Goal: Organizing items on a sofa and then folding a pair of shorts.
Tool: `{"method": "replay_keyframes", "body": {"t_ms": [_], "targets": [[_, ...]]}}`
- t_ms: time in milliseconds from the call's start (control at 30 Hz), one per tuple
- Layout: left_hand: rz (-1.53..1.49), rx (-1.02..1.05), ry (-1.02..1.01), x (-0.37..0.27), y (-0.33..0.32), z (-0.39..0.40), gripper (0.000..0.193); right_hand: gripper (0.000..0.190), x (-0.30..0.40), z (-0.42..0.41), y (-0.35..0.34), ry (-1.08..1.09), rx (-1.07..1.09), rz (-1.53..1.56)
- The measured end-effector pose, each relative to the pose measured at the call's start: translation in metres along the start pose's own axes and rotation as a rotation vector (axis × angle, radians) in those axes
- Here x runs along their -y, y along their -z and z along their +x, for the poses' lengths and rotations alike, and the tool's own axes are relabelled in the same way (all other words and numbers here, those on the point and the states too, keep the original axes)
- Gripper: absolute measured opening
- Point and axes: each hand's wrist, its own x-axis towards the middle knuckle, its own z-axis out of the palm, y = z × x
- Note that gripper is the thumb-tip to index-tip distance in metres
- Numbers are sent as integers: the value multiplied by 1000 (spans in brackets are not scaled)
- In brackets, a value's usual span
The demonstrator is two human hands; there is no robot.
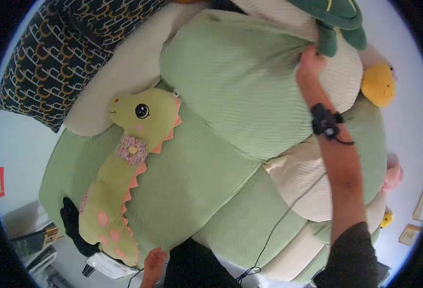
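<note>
My right hand (pixel 310 62) grips the upper right corner of a large light-green ribbed cushion (pixel 233 79). The fabric is drawn into creases towards my fingers. Just above this hand hang the legs of a dark-green plush toy (pixel 327 39). A cream ribbed cushion (pixel 344 72) lies right beside it. My left hand (pixel 155 261) is low in the view, at the front edge of the green sofa seat (pixel 197 172); its fingers are partly hidden. To its left a long green plush dinosaur (pixel 107 198) lies on the seat, with orange spikes and a flower at its neck.
A black device (pixel 326 120) is strapped to my right wrist. A thin cable (pixel 278 223) runs across the seat to a tangle. Around the sofa are a patterned dark pillow (pixel 53 64), a yellow plush toy (pixel 379 86), a black cloth item (pixel 75 228) and a white packet (pixel 112 265).
</note>
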Motion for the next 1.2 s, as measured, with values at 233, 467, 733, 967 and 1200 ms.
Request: {"method": "replay_keyframes", "body": {"t_ms": [233,467,733,967,1200], "targets": [[57,24,34,1,-14,17,32,29,-2,75,27,372,106,-258],[45,75,51,-19,-30,34,31,41,-27,0,37,1003,503,-607],[181,148,-122,-34,-34,64,32,39,-57,-2,49,1230,761,-850],[334,168,-145,-58,-59,89,34,78,-71,-7,16,489,937,-958],[249,157,-343,-97,-64,145,35,99,-35,-13,23,94,1235,-667]]}}
